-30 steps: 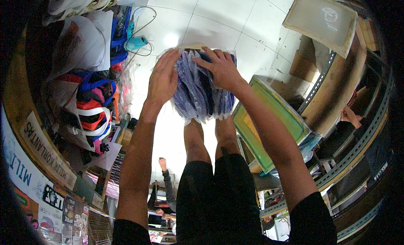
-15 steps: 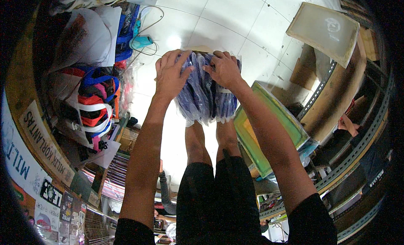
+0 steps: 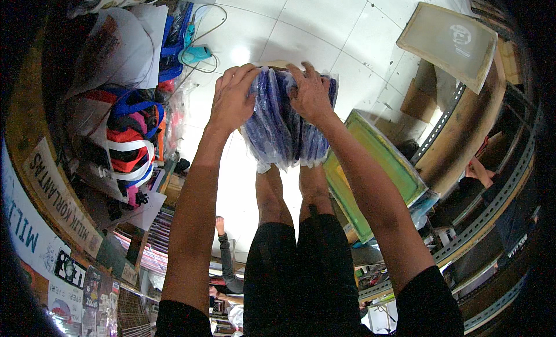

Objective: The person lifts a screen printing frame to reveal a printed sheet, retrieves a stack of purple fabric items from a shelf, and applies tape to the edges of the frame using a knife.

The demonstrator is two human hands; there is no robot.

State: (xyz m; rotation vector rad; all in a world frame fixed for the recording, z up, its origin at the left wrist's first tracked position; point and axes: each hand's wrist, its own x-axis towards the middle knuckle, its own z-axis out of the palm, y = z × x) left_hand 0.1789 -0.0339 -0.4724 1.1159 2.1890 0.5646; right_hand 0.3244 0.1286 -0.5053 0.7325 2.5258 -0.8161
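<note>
A row of dark blue, clear-plastic-wrapped packets (image 3: 272,125) stands packed on edge in front of my legs. A narrow tan edge, perhaps cardboard, shows behind them. My left hand (image 3: 234,96) clasps the left side of the row, its fingers bent over the far top edge. At the right part of the row my right hand (image 3: 311,96) grips the packets from above, fingers bent and thumb against the plastic between them. The fingertips of both hands are partly hidden. What is inside the wrapping cannot be made out.
A green-and-yellow framed screen (image 3: 376,175) leans to the right, near metal shelving (image 3: 440,125). Another framed screen (image 3: 449,44) lies above it. Colourful straps and bags (image 3: 133,146) pile up at left. A teal corded tool (image 3: 197,54) rests on the tiled floor (image 3: 313,24). Behind, another person's arm (image 3: 227,256) shows.
My right hand has shifted slightly, its fingers lifting and reaching farther over the packets. The packets at the right have spread a little to the right. My left hand stays at its side.
</note>
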